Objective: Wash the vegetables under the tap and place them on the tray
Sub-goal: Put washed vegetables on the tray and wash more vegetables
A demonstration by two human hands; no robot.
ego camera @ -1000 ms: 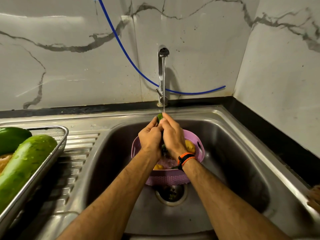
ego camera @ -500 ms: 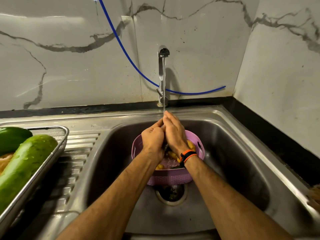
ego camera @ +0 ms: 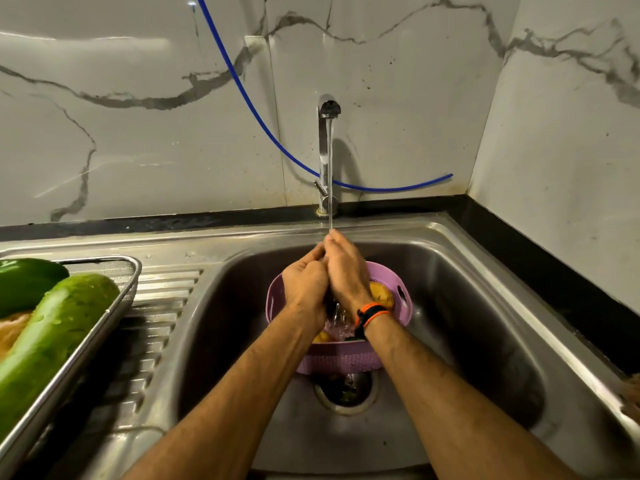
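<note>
My left hand (ego camera: 304, 282) and my right hand (ego camera: 346, 268) are pressed together under the water stream (ego camera: 330, 202) that runs from the tap (ego camera: 325, 150). They close round a small green vegetable, which is hidden between the palms now. Below them a purple basket (ego camera: 403, 306) stands in the sink (ego camera: 485, 341) with yellow vegetables (ego camera: 381, 294) in it. At the left, on the draining board, a metal tray (ego camera: 133, 278) holds a large light green gourd (ego camera: 59, 334) and a darker green vegetable (ego camera: 27, 278).
A blue hose (ego camera: 242, 88) hangs across the marble wall behind the tap. The drain (ego camera: 343, 389) lies just in front of the basket. A black counter strip (ego camera: 554, 271) runs along the sink's right side.
The green tip that showed above my fingers a second ago has slid out of sight between my hands, and the hands have rubbed a little against each other under the stream.
</note>
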